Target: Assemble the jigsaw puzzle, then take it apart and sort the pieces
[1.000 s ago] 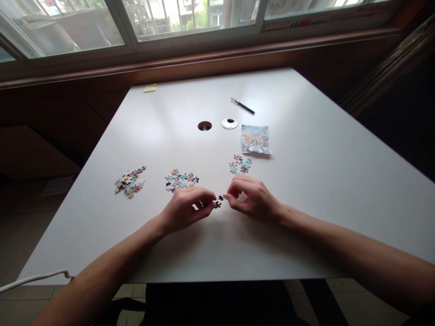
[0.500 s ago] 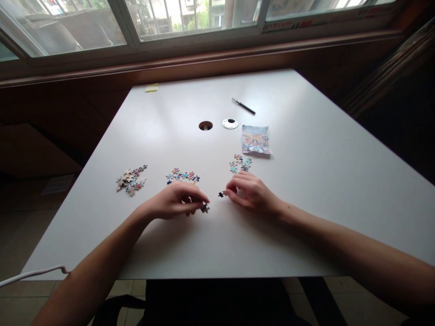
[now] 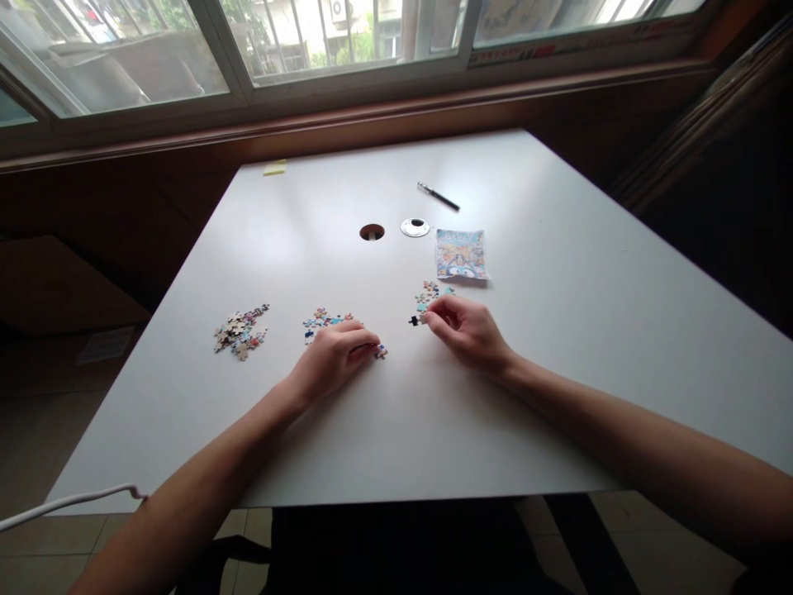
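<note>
Between the thumb and fingers of my left hand (image 3: 338, 357) is a small multicoloured jigsaw piece (image 3: 381, 352), held close to the tabletop. My right hand (image 3: 469, 330) pinches a dark jigsaw piece (image 3: 415, 321) by its right side. That piece is at the lower edge of a small group of jigsaw pieces (image 3: 427, 291), partly covered by my right fingers. Behind my left hand lies a middle group of jigsaw pieces (image 3: 319, 318), partly hidden by the knuckles. Farther left is a heaped pile of jigsaw pieces (image 3: 239, 332), many with the pale back up.
On the white table (image 3: 297, 240) a printed picture packet (image 3: 461, 254) lies beyond my right hand. Behind it are a black pen (image 3: 439, 196), a round metal cover (image 3: 415, 227) and a cable hole (image 3: 372, 232). A white cable (image 3: 74, 497) crosses the near left corner beside my left arm.
Both hands have moved away from me, each keeping its piece. My right hand has come up to the right-hand group, and my left hand has lowered nearer the table. The view has shifted slightly.
</note>
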`<action>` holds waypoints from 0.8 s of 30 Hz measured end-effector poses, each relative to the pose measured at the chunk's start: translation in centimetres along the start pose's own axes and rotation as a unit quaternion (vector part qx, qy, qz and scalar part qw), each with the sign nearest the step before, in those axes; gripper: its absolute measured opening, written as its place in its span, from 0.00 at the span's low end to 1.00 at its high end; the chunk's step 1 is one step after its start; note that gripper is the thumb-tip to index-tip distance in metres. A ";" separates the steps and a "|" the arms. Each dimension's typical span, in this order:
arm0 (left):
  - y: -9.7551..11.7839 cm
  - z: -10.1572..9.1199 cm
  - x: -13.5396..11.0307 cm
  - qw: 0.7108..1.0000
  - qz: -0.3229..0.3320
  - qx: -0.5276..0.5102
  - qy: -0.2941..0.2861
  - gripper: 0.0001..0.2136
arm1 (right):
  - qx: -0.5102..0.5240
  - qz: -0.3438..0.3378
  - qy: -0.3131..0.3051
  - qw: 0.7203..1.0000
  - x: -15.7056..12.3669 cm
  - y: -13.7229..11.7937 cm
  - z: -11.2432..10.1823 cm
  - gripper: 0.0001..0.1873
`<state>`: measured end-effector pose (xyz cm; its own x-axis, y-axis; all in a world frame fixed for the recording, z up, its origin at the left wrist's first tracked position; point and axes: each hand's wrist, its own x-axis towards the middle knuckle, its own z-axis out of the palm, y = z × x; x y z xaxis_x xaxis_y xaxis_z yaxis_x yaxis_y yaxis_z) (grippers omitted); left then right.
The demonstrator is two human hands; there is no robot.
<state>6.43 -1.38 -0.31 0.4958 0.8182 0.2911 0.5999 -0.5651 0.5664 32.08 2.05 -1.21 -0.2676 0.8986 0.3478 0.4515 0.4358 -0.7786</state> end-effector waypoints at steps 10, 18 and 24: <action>-0.5 -0.4 -0.6 0.980 0.101 0.150 -0.082 0.20 | 0.186 0.066 0.143 0.970 0.8 0.8 -0.5 0.10; 1.3 1.3 0.7 0.945 0.095 0.295 -0.106 0.26 | 0.220 0.068 0.190 0.955 1.5 1.6 -0.8 0.11; 0.7 1.5 0.7 0.961 0.047 0.266 -0.051 0.19 | 0.363 0.086 -0.039 0.927 0.4 -0.2 -0.7 0.13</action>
<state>8.13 -1.38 -0.91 0.6069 0.7612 0.2287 0.7719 -0.6331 0.0589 32.49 2.31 -0.55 -0.3177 0.9330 0.1690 -0.1920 0.1113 -0.9751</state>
